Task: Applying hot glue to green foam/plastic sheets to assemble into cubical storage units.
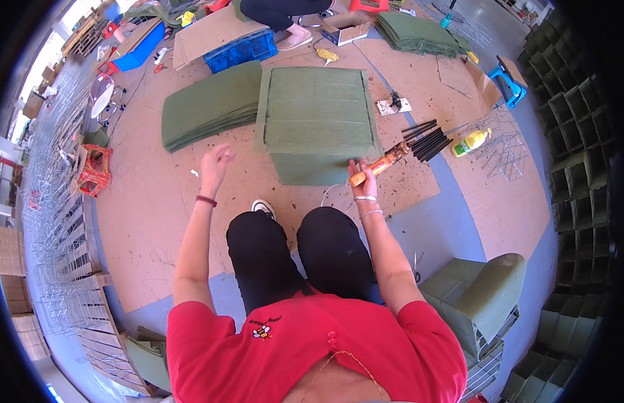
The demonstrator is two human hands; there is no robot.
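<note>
My right hand (367, 180) is wrapped round an orange glue gun (386, 163) with a dark-stained far end, held at the near right corner of a green fabric-covered box (315, 111). Pale straight lines run across the box's top. My left hand (219, 156) hovers left of the box, near a stack of green sheets (208, 107); its fingers are loosely bent and a little blurred, with nothing visible in them. Right of the glue gun, several black sticks (429, 142) lie on the floor sheet.
A white board (394, 106) bearing a dark lump and a yellow bottle (471, 142) lie to the right. Behind are a blue crate (241, 54), another person's leg (292, 33) and more green sheets (419, 33). Green boxes (574, 121) are stacked at right; wire frames (56, 201) pile up left.
</note>
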